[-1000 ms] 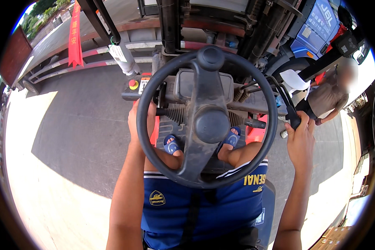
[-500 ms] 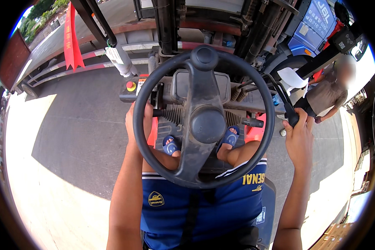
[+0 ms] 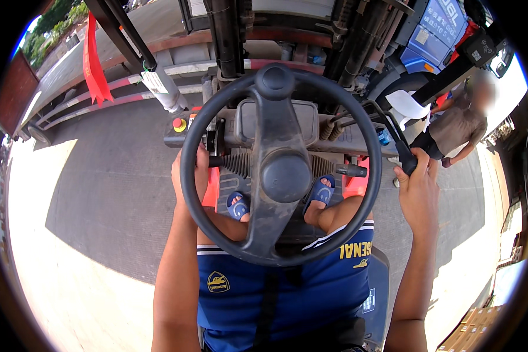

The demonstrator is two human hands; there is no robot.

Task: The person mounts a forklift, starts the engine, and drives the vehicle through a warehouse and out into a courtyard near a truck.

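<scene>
A black steering wheel [image 3: 281, 259] with a broad spoke and round centre hub fills the middle. My left hand [image 3: 187, 179] is beneath the left side of its rim, beside the tip of a black column lever [image 3: 216, 161]. The rim hides part of this hand; its fingers look curled, but what they grip is unclear. Outside the wheel to the right, my right hand [image 3: 420, 190] is closed around the black grip of a control lever [image 3: 401, 149], thumb on the near side. Both my feet, in blue slides [image 3: 238, 205], rest on the floor plate below the wheel.
Black forklift mast rails [image 3: 227, 41] stand ahead, before a flatbed trailer [image 3: 126, 88]. A red button [image 3: 179, 124] sits left of the dash; a red ribbon [image 3: 92, 67] hangs from a post. A person [image 3: 459, 126] stands right, near a blue truck [image 3: 431, 35]. Cartons [image 3: 474, 328] lie lower right.
The scene has shifted slightly left in the picture, and the ribbon hangs at a different slant. Both hands keep their places at the wheel and the control lever.
</scene>
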